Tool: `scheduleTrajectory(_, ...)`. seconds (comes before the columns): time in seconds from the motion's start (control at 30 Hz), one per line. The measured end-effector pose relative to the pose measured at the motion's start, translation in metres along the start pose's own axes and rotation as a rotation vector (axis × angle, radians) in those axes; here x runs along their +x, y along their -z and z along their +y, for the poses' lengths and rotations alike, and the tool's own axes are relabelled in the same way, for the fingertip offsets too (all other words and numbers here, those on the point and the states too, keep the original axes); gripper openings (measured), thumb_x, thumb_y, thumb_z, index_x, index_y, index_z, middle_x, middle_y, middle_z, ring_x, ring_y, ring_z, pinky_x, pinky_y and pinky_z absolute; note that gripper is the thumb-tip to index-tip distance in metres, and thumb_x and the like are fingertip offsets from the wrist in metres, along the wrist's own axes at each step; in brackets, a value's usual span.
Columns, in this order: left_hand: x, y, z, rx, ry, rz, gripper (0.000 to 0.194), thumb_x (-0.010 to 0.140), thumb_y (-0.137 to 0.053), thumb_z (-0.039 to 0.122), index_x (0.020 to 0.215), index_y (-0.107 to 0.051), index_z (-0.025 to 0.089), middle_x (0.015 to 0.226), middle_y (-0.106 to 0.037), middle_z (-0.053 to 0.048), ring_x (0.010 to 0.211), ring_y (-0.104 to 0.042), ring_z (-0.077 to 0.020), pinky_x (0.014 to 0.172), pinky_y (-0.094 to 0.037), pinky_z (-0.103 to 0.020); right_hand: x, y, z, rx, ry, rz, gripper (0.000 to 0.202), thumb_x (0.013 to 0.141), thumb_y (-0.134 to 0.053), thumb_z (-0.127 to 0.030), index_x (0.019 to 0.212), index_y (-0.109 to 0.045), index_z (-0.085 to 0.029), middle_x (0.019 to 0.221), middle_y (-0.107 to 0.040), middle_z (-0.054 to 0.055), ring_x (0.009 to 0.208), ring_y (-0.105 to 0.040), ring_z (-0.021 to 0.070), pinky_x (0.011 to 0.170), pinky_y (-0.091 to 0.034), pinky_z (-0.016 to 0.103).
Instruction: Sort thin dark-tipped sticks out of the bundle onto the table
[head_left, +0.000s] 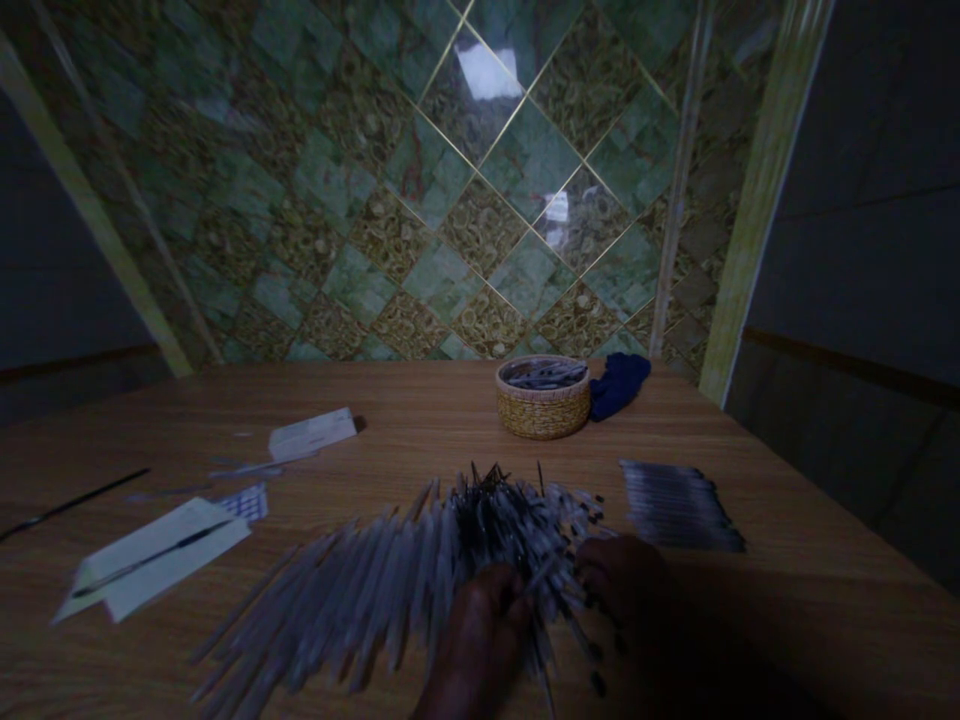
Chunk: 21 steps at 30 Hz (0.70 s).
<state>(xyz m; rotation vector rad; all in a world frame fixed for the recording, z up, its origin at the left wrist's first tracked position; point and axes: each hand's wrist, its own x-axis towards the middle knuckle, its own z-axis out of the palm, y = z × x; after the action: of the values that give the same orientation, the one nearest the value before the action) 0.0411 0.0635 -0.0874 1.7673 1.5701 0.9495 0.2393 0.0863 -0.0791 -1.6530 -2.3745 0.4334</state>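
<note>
A large heap of thin, clear pen-like sticks (352,580) spreads across the front of the table, with dark tips bunched in its middle and dark ends at its right. My left hand (480,630) is over the near side of the heap, its fingers closed on a pale pen-like stick (538,573) that points toward my right hand. My right hand (626,575), dim and blurred, is at the heap's right edge with fingers curled. What it holds, if anything, is hidden. Right of the heap lies a neat row of similar sticks (675,505).
A round woven basket (544,412) holding more sticks stands toward the back. Dark blue cloth (619,385) lies beside it. To the left are a folded paper (165,555) with a dark thin stick on it, a white slip (311,433) and a long dark rod (82,500). A tiled wall (487,220) rises behind.
</note>
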Motion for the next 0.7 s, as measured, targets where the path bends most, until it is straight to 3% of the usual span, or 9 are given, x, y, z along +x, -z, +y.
scheduleTrajectory(0.2, -0.001, 0.001, 0.002, 0.056, 0.011, 0.021, 0.011, 0.065, -0.054, 0.012, 0.057, -0.049, 0.018, 0.061, -0.049, 0.0, 0.06, -0.045, -0.0159, 0.056, -0.027, -0.025, 0.045, 0.0, 0.001, -0.188, 0.072, -0.045, 0.03, 0.081, -0.04, -0.02, 0.084, -0.07, -0.021, 0.083, -0.071, 0.011, 0.079, -0.065, 0.0248, 0.062, -0.042, 0.028)
scheduleTrajectory(0.43, 0.002, 0.003, -0.006, 0.068, -0.02, 0.003, 0.011, 0.066, -0.053, 0.013, 0.057, -0.049, 0.018, 0.062, -0.051, -0.001, 0.061, -0.047, -0.0165, 0.057, -0.027, -0.026, 0.052, 0.004, -0.002, -0.231, 0.189, -0.112, 0.028, 0.073, -0.044, -0.013, 0.082, -0.071, -0.018, 0.088, -0.071, 0.013, 0.088, -0.064, 0.0283, 0.069, -0.045, 0.033)
scheduleTrajectory(0.7, 0.001, 0.002, -0.005, 0.083, -0.008, -0.017, 0.011, 0.067, -0.051, 0.015, 0.058, -0.047, 0.018, 0.061, -0.048, 0.0, 0.062, -0.045, -0.0164, 0.055, -0.027, -0.026, 0.057, -0.003, 0.004, -0.046, 0.147, -0.098, 0.021, 0.069, -0.047, -0.01, 0.073, -0.068, -0.012, 0.086, -0.069, 0.02, 0.087, -0.063, 0.0336, 0.072, -0.044, 0.04)
